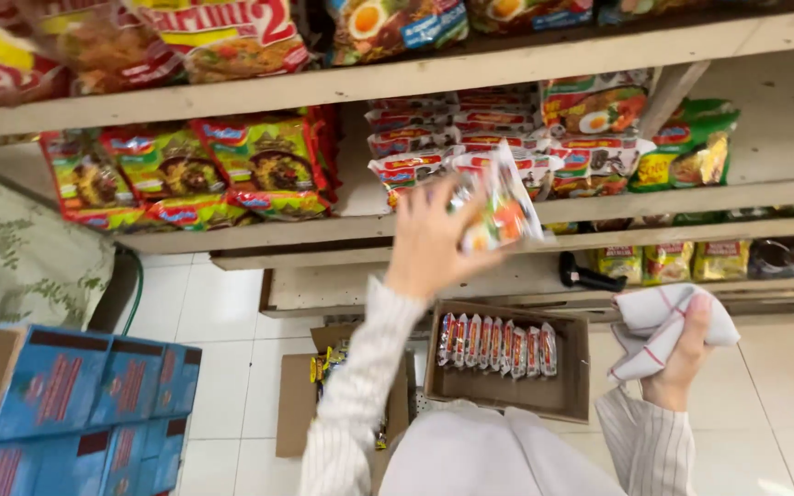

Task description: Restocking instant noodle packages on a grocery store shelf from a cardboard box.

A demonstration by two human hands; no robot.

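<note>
Left hand [429,241]: grip closed on noodle packet [500,204], raised just before middle shelf [360,230], long axis tilted up-left, stacked packets [434,138] directly behind. Right hand [682,358]: grip closed on folded cloth [659,326], low, farther from shelf, above open carton [507,386].

In front of me, the pale wooden shelf [360,225] carries green and red noodle packets [186,170] standing in a row and white and red packets [443,129] stacked flat. Below me, the white tiled floor [213,321] bears an open brown cardboard box [507,390] and blue cartons [85,404].
</note>
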